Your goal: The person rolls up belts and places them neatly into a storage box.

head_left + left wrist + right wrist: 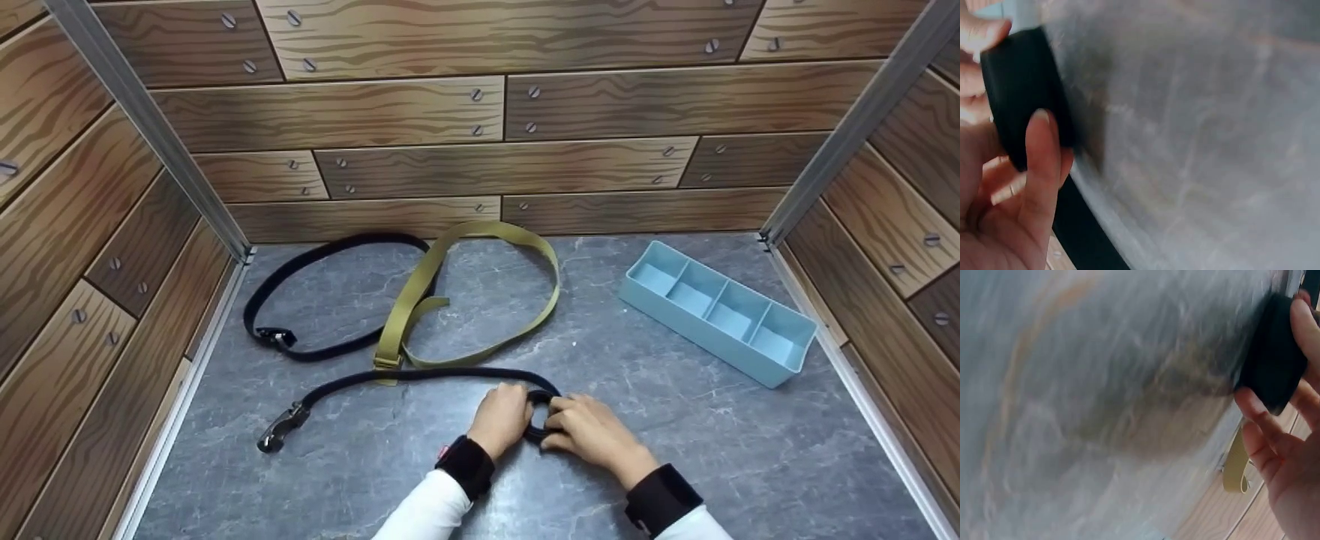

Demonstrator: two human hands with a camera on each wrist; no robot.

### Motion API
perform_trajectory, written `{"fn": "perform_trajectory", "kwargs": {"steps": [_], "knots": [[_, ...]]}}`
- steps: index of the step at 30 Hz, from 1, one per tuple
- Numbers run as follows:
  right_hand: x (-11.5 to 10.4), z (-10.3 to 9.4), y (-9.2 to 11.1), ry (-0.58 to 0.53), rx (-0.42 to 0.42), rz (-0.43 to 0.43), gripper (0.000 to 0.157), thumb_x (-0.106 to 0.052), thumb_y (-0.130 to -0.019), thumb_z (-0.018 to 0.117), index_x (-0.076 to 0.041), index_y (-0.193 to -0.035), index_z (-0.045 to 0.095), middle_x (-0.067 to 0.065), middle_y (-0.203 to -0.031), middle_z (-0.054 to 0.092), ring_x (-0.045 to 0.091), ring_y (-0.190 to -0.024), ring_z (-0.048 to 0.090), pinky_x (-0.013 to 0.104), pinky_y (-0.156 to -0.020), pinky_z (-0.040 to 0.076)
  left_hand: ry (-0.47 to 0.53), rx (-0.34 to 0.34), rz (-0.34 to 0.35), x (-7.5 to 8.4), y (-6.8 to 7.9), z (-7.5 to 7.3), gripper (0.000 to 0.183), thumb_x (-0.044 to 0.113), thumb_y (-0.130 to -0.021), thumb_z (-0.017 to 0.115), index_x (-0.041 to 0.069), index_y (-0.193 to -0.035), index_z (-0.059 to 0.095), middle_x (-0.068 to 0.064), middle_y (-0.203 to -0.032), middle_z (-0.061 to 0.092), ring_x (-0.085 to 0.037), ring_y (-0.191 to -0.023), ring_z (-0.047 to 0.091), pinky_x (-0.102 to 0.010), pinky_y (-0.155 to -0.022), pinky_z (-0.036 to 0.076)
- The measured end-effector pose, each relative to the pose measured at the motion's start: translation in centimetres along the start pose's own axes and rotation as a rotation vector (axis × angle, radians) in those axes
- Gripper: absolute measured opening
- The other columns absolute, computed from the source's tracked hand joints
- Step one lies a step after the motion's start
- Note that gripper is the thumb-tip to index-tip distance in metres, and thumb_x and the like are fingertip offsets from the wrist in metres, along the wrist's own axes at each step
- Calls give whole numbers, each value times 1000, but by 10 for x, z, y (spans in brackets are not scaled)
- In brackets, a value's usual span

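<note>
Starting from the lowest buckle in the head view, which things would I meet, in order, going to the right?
The lowest buckle, the olive belt's buckle, the left hand, the black belt's coiled end, the right hand, the blue box.

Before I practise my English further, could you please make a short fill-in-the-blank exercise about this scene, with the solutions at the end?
1. The left hand and right hand hold the coiled part of a belt whose colour is ____.
2. The blue box has ____ compartments.
3. In the head view, the box stands to the ____ of the olive belt.
4. There, the held belt's buckle lies to the ____ of both hands.

Missing words: black; four; right; left.
</note>
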State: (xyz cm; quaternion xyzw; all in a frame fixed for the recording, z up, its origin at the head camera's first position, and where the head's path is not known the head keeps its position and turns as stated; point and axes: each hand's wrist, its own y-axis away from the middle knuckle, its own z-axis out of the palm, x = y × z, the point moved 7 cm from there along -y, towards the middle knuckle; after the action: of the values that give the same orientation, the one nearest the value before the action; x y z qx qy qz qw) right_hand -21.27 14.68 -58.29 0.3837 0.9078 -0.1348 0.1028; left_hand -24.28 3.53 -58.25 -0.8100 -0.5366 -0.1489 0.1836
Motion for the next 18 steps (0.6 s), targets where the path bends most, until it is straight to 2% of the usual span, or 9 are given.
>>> {"fn": "perform_trajectory", "kwargs": {"steps": [4, 7, 12, 15, 18], "knots": [[1, 0, -1, 36, 56, 54, 27, -46, -82, 74, -23, -70, 65, -12, -75, 43, 9, -60, 42, 30, -55, 38, 76, 33, -83, -3, 1, 1, 17, 12, -81, 71, 5, -73, 58, -13, -68, 63, -31, -64, 66, -37, -51, 50], [2, 0, -1, 14, 33, 73, 27, -45, -81, 75, -23, -71, 65, -11, -77, 47, 9, -60, 46, 31, -54, 41, 64, 21, -62, -1, -1, 1, 14, 7, -77, 69, 5, -67, 59, -12, -66, 63, -31, -62, 66, -37, -50, 50], [6, -1, 3, -44, -47, 56, 19, -36, -83, 75, -18, -89, 75, -8, -96, 61, 14, -79, 55, 34, -69, 48, -32, 2, 9, 2, -4, 0, 16, 3, -78, 67, 6, -64, 59, -11, -66, 64, -32, -62, 65, -40, -53, 50], [6, -3, 3, -16, -16, 38, 19, -35, -84, 75, -17, -90, 76, -7, -93, 61, 15, -77, 52, 34, -68, 45, -23, 18, 5, 0, -3, 1, 16, 7, -83, 67, 6, -69, 61, -11, -69, 65, -31, -64, 66, -40, -55, 50], [4, -2, 1, 61, 61, 37, 20, -39, -83, 75, -20, -79, 72, -8, -81, 53, 14, -67, 47, 32, -59, 41, 21, 50, -31, -2, -1, 1, 18, 14, -87, 69, 4, -74, 63, -13, -70, 65, -32, -65, 67, -39, -54, 51]]}}
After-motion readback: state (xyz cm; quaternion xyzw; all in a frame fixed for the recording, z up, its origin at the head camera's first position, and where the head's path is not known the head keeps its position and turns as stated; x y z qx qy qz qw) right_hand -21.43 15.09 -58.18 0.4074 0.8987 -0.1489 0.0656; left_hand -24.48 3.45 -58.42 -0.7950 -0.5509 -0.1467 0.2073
